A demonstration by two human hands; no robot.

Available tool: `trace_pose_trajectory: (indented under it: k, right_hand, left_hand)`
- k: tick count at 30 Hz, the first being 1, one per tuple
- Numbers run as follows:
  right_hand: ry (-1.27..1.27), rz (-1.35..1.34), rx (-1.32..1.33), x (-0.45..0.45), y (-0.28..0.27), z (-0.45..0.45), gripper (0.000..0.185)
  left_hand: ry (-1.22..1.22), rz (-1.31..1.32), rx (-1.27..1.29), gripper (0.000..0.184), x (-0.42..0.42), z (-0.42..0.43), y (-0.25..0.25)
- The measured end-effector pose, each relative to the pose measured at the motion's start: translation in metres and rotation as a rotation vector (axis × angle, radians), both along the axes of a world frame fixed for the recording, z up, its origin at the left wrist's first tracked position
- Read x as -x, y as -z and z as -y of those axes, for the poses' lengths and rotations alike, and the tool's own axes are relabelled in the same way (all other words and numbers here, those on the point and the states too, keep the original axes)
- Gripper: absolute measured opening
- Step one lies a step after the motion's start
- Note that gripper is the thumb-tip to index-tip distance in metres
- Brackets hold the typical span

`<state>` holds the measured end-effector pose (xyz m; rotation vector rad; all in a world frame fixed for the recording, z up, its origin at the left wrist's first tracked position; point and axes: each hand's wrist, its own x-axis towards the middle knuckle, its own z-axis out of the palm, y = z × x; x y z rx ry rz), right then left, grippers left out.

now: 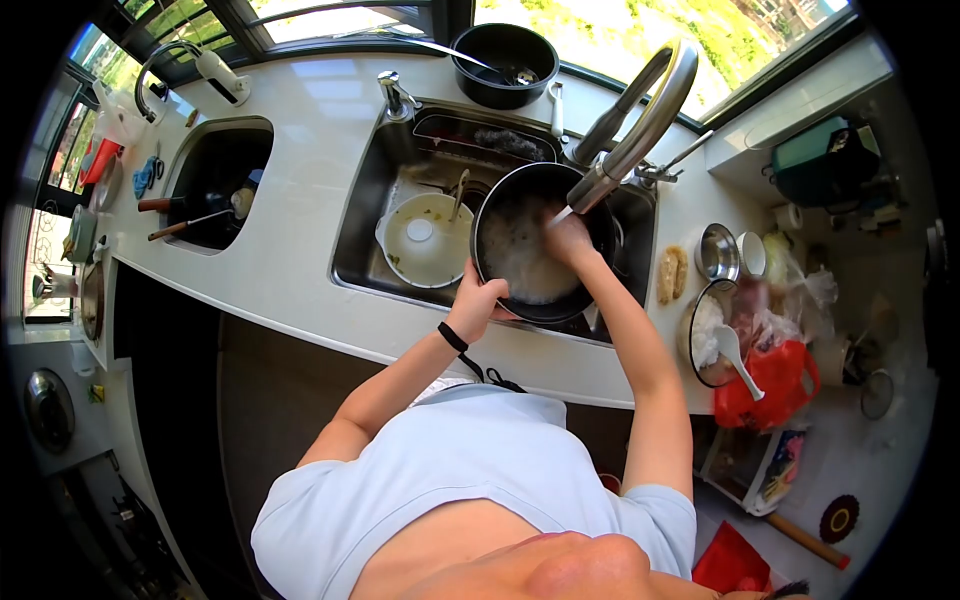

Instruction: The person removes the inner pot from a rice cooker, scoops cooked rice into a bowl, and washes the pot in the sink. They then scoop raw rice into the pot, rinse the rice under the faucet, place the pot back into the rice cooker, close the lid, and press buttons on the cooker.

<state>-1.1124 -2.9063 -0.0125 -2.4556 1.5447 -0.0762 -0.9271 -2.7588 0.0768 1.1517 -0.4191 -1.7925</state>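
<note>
A dark round pot (520, 255) with cloudy water in it is held over the right part of the steel sink (350, 240), under the faucet (640, 130). My left hand (478, 305) grips the pot's near left rim. Inside the pot, below the faucet head, is my right hand (568, 238); its fingers are blurred and partly under the stream, and I cannot make out whether they hold anything. Left of the pot, a pale round dish (420, 240) with murky liquid and green bits sits in the sink, a utensil (460, 195) leaning at its edge.
Behind the sink stands a black pot (505, 65) with a ladle. On the right are a steel bowl (717, 252), a glass bowl with a white spoon (735, 350) and a red bag (765, 385). A smaller sink (258, 135) with pans lies left.
</note>
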Motion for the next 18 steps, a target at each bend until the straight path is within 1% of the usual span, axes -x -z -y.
trace_pose_trajectory:
  k: [2, 4, 5, 6, 8, 11, 12, 13, 14, 16, 17, 18]
  right_hand:
    - [0.057, -0.112, -0.291, -0.002, -0.016, -0.018, 0.039]
    - [0.038, -0.097, -0.273, -0.016, -0.02, -0.047, 0.046]
    - [0.1, -0.01, -0.345, -0.034, -0.039, -0.06, 0.047]
    - [0.026, 0.092, -0.276, -0.042, -0.02, -0.068, 0.046]
    - [0.002, 0.26, -0.309, -0.073, -0.013, -0.077, 0.039]
    - [-0.173, 0.461, -0.381, -0.107, -0.024, -0.072, 0.031]
    - [-0.139, 0.508, -0.345, -0.118, -0.023, -0.071, 0.026]
    - [-0.106, 0.555, -0.308, -0.128, -0.023, -0.07, 0.022]
    - [-0.075, 0.601, -0.273, -0.136, -0.022, -0.068, 0.021]
    - [-0.011, 0.578, -0.28, -0.148, -0.039, -0.06, 0.021]
    - [0.022, 0.565, -0.283, -0.152, -0.045, -0.055, 0.021]
    - [-0.028, 0.521, -0.224, -0.155, -0.045, -0.049, 0.023]
  left_hand:
    - [-0.037, 0.018, -0.009, 0.063, -0.003, 0.002, -0.001]
    - [-0.071, 0.047, -0.005, 0.063, -0.006, 0.002, -0.002]
    - [-0.086, 0.068, 0.002, 0.063, -0.008, 0.001, -0.004]
    - [-0.1, 0.091, 0.009, 0.063, -0.01, -0.002, -0.005]
    - [-0.125, 0.127, -0.007, 0.064, -0.016, -0.004, 0.004]
    - [-0.176, 0.12, -0.001, 0.065, -0.029, -0.01, 0.004]
    - [-0.196, 0.107, 0.006, 0.066, -0.034, -0.012, 0.002]
    - [-0.173, 0.092, 0.02, 0.062, -0.041, -0.013, 0.001]
    - [-0.196, 0.107, 0.03, 0.063, -0.045, -0.013, 0.001]
    - [-0.243, 0.133, 0.049, 0.065, -0.053, -0.014, 0.002]
    - [-0.262, 0.118, 0.051, 0.063, -0.057, -0.014, 0.004]
    - [-0.269, 0.127, 0.047, 0.063, -0.062, -0.014, 0.003]
